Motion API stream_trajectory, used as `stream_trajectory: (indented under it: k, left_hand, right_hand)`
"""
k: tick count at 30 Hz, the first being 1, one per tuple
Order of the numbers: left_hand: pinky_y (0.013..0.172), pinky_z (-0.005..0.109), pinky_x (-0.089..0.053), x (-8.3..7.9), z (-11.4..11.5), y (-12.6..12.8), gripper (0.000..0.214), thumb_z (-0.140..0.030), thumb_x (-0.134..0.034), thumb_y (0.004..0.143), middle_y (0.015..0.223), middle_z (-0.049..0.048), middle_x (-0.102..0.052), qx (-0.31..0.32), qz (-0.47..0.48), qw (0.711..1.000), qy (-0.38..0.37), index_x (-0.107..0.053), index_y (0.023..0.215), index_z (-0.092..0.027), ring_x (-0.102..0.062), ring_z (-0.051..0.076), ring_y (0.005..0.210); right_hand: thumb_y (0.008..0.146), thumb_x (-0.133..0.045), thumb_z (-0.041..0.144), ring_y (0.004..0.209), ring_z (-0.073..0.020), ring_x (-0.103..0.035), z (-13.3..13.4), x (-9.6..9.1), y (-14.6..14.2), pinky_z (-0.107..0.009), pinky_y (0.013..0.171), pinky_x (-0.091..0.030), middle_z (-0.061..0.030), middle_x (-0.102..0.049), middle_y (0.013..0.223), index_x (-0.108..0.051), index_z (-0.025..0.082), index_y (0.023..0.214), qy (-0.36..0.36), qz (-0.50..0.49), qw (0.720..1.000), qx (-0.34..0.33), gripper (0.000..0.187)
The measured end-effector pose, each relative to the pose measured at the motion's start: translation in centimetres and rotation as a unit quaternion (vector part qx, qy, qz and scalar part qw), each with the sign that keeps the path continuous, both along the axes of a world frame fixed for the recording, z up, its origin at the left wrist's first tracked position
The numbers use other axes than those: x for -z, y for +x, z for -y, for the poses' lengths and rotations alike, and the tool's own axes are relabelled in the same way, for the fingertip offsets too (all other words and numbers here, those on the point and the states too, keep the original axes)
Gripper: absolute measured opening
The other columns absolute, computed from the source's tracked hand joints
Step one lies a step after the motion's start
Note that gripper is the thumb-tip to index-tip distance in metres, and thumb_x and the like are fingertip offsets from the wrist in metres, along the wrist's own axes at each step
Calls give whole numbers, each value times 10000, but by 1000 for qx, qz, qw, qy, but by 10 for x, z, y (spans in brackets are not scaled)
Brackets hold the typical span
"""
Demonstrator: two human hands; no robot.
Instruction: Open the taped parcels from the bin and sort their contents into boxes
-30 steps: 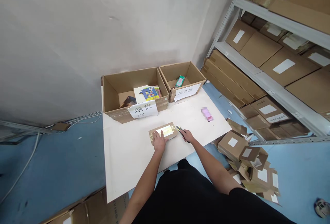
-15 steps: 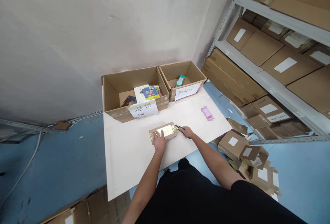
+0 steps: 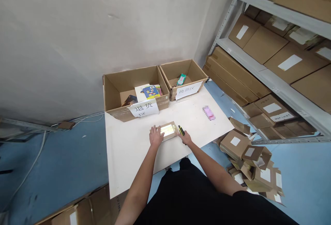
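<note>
A small cardboard box (image 3: 168,130) with a white label and shiny tape lies on the white table (image 3: 124,149). My left hand (image 3: 156,136) grips its left end, thumb along the near side and fingers over the end. In my right hand (image 3: 186,138) is a black and yellow utility knife (image 3: 181,130), held upright beside the box's right end. Whether its blade touches the cardboard I cannot tell.
Behind stand two open cartons with handwritten signs: a larger one (image 3: 116,115) holding books, a smaller one (image 3: 165,76) holding a green packet (image 3: 181,79). A blurred pink item (image 3: 209,113) lies at the right. Loaded shelves (image 3: 254,65) and heaped boxes (image 3: 235,141) stand right of the table.
My left hand has slid left, from the box's top to its left end. My right hand has turned the knife from lying slanted to more upright, still beside the right end.
</note>
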State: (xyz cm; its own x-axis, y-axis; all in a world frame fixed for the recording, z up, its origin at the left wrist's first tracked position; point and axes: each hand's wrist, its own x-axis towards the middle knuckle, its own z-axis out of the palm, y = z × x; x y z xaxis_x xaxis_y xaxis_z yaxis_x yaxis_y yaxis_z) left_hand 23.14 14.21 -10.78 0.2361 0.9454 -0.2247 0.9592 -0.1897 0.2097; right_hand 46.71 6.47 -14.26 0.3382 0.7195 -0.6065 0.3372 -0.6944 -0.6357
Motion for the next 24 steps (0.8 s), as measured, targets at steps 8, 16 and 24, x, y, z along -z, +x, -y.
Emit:
stream_trajectory:
  k: [8, 16, 24]
  left_hand:
    - [1002, 465, -502, 1, 36, 19, 648, -474, -421, 1036, 1326, 246, -628, -60, -42, 994, -78, -469, 1555, -90, -602, 366, 1216]
    - [1143, 458, -451, 6, 58, 61, 657, -450, -441, 1029, 1721, 149, -311, 61, 70, 994, -60, -364, 1635, -206, -306, 349, 1563]
    - [1251, 454, -350, 29, 66, -29, 583, -372, -261, 1074, 1694, 118, -392, -30, 123, 991, -48, -464, 1585, -177, -317, 278, 1586]
  right_hand:
    - [828, -754, 639, 1028, -315, -713, -66, -2, -22, -331, 712, -520, -151, -721, 1095, -538, 243, 1140, 5, 108, 993, 51, 548]
    - [957, -539, 658, 744, -206, -704, -74, -11, -1, -250, 606, -491, -50, -721, 798, -614, 223, 976, 50, -33, 997, 45, 442]
    - [914, -530, 734, 862, -226, -719, -40, -9, -33, -311, 687, -557, -106, -734, 1035, -593, 245, 1084, 112, -285, 951, 50, 521]
